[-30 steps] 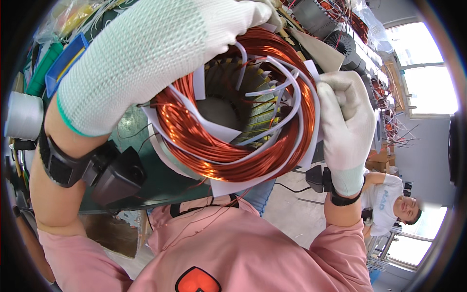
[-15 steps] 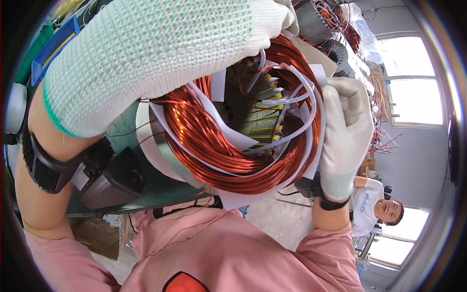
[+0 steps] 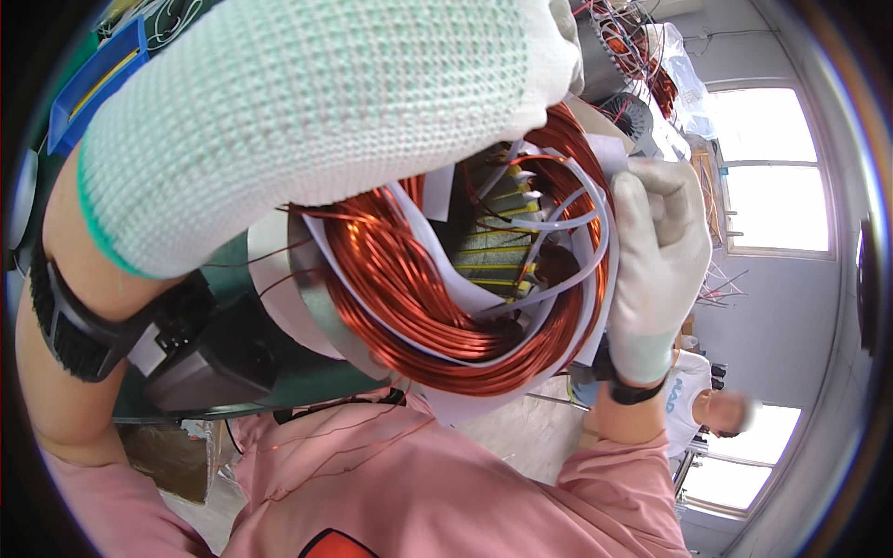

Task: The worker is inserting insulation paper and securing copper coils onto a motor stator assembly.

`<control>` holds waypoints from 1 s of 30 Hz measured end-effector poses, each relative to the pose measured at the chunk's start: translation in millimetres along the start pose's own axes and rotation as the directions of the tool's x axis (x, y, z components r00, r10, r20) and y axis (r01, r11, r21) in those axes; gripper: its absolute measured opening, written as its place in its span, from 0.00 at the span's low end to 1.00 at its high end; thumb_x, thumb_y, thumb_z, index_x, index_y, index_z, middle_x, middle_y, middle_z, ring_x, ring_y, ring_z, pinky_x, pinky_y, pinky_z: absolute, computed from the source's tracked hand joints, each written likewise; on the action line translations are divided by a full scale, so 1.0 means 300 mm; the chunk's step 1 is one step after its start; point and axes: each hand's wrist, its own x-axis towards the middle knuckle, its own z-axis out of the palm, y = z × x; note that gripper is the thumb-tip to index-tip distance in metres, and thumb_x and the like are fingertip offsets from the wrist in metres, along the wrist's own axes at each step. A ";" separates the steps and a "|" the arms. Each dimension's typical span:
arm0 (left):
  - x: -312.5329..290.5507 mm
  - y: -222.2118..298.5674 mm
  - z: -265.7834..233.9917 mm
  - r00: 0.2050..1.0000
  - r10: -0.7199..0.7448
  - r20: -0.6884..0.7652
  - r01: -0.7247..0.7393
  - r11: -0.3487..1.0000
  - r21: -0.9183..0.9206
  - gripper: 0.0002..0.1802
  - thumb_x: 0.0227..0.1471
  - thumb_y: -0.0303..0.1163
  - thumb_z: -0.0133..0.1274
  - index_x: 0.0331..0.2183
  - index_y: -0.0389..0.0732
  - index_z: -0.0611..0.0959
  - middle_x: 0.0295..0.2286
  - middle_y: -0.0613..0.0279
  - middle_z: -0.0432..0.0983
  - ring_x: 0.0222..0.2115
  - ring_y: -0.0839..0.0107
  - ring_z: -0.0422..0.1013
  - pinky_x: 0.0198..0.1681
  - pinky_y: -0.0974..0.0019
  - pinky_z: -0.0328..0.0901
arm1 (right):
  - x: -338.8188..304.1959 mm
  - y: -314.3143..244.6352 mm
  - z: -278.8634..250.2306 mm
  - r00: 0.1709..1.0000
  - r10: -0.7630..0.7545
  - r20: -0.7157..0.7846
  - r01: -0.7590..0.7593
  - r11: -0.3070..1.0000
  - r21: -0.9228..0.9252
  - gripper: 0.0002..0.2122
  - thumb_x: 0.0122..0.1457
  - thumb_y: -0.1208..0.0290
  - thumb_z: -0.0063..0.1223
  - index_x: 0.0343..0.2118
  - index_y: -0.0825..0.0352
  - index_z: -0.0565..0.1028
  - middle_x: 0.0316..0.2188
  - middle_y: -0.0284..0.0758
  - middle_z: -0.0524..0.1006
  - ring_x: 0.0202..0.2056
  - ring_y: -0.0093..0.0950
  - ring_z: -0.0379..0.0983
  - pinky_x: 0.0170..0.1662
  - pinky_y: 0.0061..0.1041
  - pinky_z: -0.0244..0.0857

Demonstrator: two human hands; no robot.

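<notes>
Windows [image 3: 767, 130] stand beyond a green counter [image 3: 312, 383]. Right hand [image 3: 659, 244] pinches white paper [image 3: 607, 152]; left hand [image 3: 535, 70] arches over copper winding [image 3: 386, 260], its fingers' hold indeterminable.

Table [image 3: 316, 386], dark green, front edge visible at lower left. On it stands stator [image 3: 284, 316] with pale round shell; copper winding [image 3: 400, 284] bulges from its top. Farther back at left: blue tray [image 3: 93, 73], yellow strip [image 3: 119, 71] inside, white cables [image 3: 177, 23] near it. Toward back right, second stator [image 3: 600, 60] and dark ribbed part [image 3: 629, 113]; surface under these two is hidden. Lower than table, light-grey floor [image 3: 521, 432].
</notes>
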 end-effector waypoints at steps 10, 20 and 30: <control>-0.039 0.014 0.018 0.999 -0.033 0.007 0.033 0.999 -0.004 0.15 0.64 0.35 0.50 0.38 0.34 0.86 0.21 0.60 0.78 0.21 0.76 0.73 0.28 0.68 0.68 | 0.054 -0.016 -0.047 0.972 0.060 0.225 -0.039 0.995 -0.094 0.07 0.66 0.70 0.59 0.35 0.70 0.78 0.29 0.24 0.76 0.32 0.12 0.67 0.38 0.15 0.63; -0.075 -0.058 -0.023 0.997 -0.006 -0.078 -0.004 0.992 -0.127 0.12 0.63 0.31 0.52 0.40 0.36 0.87 0.20 0.65 0.78 0.19 0.77 0.72 0.24 0.68 0.68 | 0.071 -0.061 -0.027 0.938 0.145 0.315 -0.109 0.986 -0.128 0.09 0.67 0.65 0.58 0.37 0.68 0.78 0.27 0.22 0.74 0.28 0.11 0.65 0.33 0.12 0.59; 0.013 -0.078 0.006 1.000 0.002 0.029 0.005 0.974 -0.227 0.12 0.64 0.32 0.52 0.39 0.36 0.87 0.23 0.63 0.80 0.23 0.76 0.74 0.30 0.69 0.70 | 0.100 -0.040 -0.091 0.912 0.132 0.388 -0.048 0.975 -0.219 0.08 0.66 0.68 0.57 0.33 0.67 0.77 0.28 0.23 0.74 0.32 0.13 0.67 0.38 0.17 0.62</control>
